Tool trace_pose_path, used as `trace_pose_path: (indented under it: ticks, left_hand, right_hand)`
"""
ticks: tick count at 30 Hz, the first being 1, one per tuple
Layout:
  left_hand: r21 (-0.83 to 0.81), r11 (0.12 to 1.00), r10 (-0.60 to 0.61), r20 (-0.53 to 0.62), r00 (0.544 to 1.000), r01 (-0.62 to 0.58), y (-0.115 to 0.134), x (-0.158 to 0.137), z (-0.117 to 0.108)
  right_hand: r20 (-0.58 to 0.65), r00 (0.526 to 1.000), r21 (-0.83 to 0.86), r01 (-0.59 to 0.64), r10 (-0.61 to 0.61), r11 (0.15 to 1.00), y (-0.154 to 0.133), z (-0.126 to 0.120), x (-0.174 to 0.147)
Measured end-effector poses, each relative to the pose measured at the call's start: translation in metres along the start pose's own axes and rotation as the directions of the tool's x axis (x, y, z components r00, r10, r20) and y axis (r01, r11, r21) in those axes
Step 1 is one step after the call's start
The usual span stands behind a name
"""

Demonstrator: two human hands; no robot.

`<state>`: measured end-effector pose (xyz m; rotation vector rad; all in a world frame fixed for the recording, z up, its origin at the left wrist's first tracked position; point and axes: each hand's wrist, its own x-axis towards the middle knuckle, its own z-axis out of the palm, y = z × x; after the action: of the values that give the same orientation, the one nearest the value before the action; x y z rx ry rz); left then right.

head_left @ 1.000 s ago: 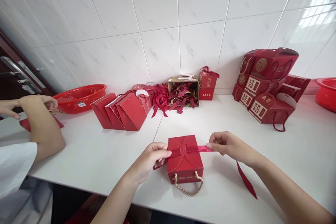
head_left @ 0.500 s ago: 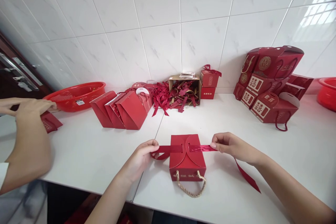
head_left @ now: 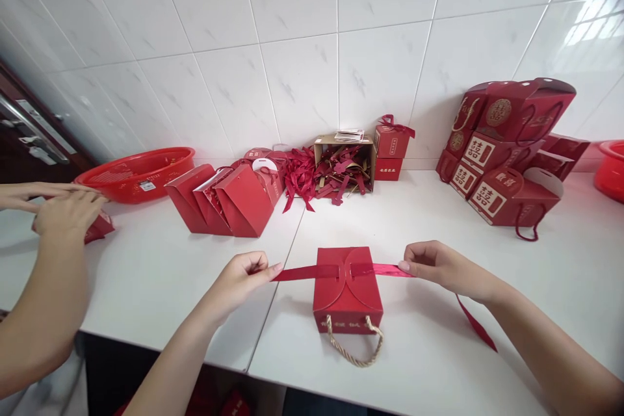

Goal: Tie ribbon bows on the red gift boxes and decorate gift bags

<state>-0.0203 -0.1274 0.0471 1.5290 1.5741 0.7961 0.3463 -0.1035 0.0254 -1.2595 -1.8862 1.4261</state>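
I am seeing the left hand (head_left: 238,279) pinching one end of a red ribbon (head_left: 302,272) threaded across the red gift box (head_left: 347,289) near the surface's (head_left: 160,279) front edge; the right hand (head_left: 433,264) is pinching the other end, grips closed.

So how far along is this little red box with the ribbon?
The small red box stands folded on the white counter, top flaps closed and rope handle in place. A red ribbon already runs through the flaps. The left hand and right hand each pinch it and hold it taut. No bow is tied yet, unlike the finished box by the wall.
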Motion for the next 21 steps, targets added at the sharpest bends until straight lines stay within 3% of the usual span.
trace_pose_path:
  ticks: [8, 16, 21]
  left_hand:
    - [0.043, 0.999, -0.018, 0.008, 1.0, 0.018, -0.022, -0.014, 0.019]
    - [0.103, 0.993, -0.046, -0.05, 0.998, 0.051, -0.018, -0.049, 0.01]
    - [0.149, 0.989, 0.04, -0.124, 0.991, -0.021, -0.026, -0.039, 0.016]
  right_hand:
    - [0.065, 0.997, -0.004, -0.03, 0.03, 1.0, 0.004, 0.002, 0.003]
    - [-0.209, 0.977, -0.069, 0.024, -0.038, 0.997, 0.003, -0.005, 0.003]
    - [-0.161, 0.987, -0.179, 0.002, -0.031, 0.984, 0.01, 0.0, 0.005]
